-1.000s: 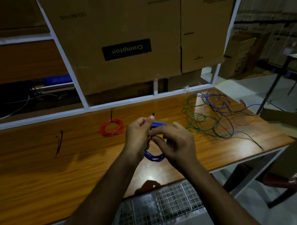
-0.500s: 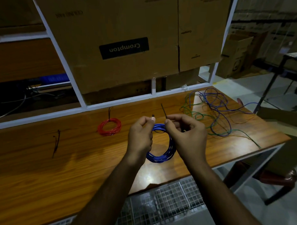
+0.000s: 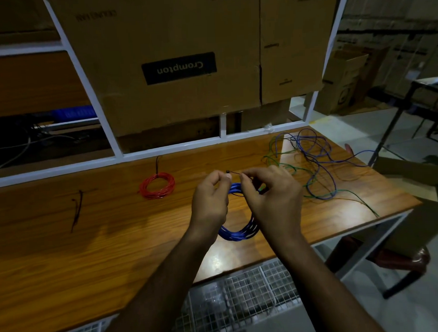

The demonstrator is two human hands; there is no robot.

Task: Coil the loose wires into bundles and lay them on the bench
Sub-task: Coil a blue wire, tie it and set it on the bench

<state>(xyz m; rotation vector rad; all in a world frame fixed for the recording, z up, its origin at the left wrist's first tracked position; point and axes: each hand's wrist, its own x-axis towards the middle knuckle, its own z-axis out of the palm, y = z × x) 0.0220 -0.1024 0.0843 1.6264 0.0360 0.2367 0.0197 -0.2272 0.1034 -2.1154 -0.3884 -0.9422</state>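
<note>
Progress looks roughly midway: one red coiled wire bundle (image 3: 157,185) already lies tied on the orange-brown wooden bench (image 3: 66,247), and one blue coiled wire bundle (image 3: 238,234) is held just above the bench's front part, between both hands. The left hand (image 3: 209,204) pinches one end of a thin black tie (image 3: 234,174) at the top of the blue coil, and the right hand (image 3: 272,201) pinches the other end, fingers curled around the coil, apparently cinching it. Left to do, by my judgement: lay this bundle down, then coil the loose tangle of green and purple wires (image 3: 311,167) at the bench's right end; its strands cannot be counted. One spare black tie (image 3: 76,209) lies to the left.
</note>
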